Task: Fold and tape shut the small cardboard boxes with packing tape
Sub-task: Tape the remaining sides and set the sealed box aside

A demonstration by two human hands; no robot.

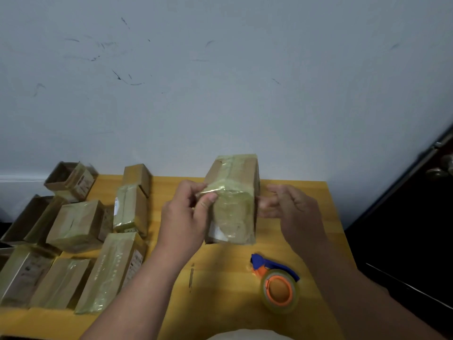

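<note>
Left hand (188,212) pinching tape on the held box (232,200), right hand (286,204) loosely curled beside it; tape dispenser (277,283) nearer, taped boxes (73,231) leftward.

— Can you read anything on those cardboard boxes?

— No. The held box (232,200) carries a white label near its lower left corner, but the print under the tape is blurred. Left of it, three more taped boxes (130,207) show small labels with dark marks, too small to make out.

— And the tape dispenser (277,280) below the held box?

— No brand or lettering legible there.
</note>
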